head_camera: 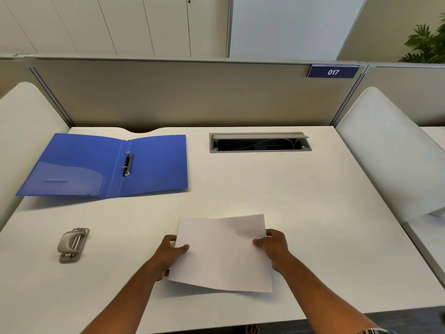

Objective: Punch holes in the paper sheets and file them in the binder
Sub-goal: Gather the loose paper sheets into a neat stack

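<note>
Head cam: both hands pinch a plain white paper sheet (221, 254) by its side edges, left hand (168, 255) and right hand (274, 248), thumbs on top, lifted a bit off the white desk (313, 213). Open blue plastic ring binder (72, 165) lies well beyond-left of the sheet, grey metal hole punch (72, 244) left of it, grey cable hatch (260, 142) beyond. Fingers under the sheet are hidden.

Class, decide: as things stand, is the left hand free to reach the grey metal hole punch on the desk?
Probably not right away: the left hand is gripping the white paper sheets. Bare white desk lies between it and the grey metal hole punch, so the path itself looks clear.
</note>
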Motion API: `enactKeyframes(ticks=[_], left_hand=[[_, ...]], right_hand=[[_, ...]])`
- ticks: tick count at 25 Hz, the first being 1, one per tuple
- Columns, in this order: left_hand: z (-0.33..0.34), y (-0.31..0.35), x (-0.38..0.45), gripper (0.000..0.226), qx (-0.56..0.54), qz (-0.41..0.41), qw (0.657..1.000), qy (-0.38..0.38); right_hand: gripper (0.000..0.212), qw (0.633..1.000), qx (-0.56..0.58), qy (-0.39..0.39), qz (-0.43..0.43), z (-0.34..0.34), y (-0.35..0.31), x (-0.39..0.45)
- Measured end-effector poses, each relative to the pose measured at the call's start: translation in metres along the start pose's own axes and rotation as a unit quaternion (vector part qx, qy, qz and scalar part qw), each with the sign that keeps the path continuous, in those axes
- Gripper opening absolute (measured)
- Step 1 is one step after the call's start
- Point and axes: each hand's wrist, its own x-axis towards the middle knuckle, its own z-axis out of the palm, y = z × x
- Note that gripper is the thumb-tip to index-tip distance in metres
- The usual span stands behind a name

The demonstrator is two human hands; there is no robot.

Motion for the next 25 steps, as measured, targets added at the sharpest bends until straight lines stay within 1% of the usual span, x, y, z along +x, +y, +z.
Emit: enactKeyframes(ticks=[2,3,6,9,11,13,15,18,20,23,25], left_hand=[[0.002,0.005,0.002,0.027,0.012,0.028,1.000,0.004],[0.003,0.008,0.002,0.022,0.017,0.055,0.998,0.015],[0.006,0.017,0.003,0.019,0.002,0.143,0.989,0.046],[0.014,0.034,-0.013,0.023,-0.023,0.234,0.970,0.070],[0.018,0.043,-0.023,0.022,-0.038,0.294,0.950,0.099],[0.020,0.051,-0.031,0.027,-0.044,0.332,0.934,0.120],[0.023,0.052,-0.031,0.025,-0.030,0.350,0.928,0.122],[0.031,0.052,-0.030,0.014,-0.031,0.340,0.934,0.106],[0.034,0.052,-0.032,0.011,-0.045,0.339,0.933,0.114],[0.032,0.047,-0.035,0.015,-0.060,0.330,0.932,0.133],[0.033,0.038,-0.030,0.022,-0.051,0.311,0.940,0.132]], right_hand=[[0.017,0.998,-0.038,0.013,-0.052,0.001,-0.004,-0.004],[0.013,0.995,-0.052,0.016,-0.078,0.002,-0.007,-0.006],[0.009,0.984,-0.070,0.037,-0.160,0.001,-0.016,-0.016],[0.013,0.970,-0.020,0.065,-0.235,0.000,-0.027,-0.031],[0.022,0.958,0.028,0.078,-0.273,-0.002,-0.034,-0.040],[0.028,0.949,0.048,0.090,-0.298,-0.004,-0.037,-0.044],[0.030,0.946,0.044,0.085,-0.308,-0.003,-0.034,-0.044],[0.027,0.954,0.048,0.088,-0.283,0.003,-0.029,-0.045],[0.025,0.955,0.056,0.098,-0.274,0.005,-0.031,-0.048],[0.029,0.954,0.046,0.095,-0.280,0.003,-0.030,-0.047],[0.029,0.963,0.041,0.079,-0.253,0.003,-0.019,-0.044]])
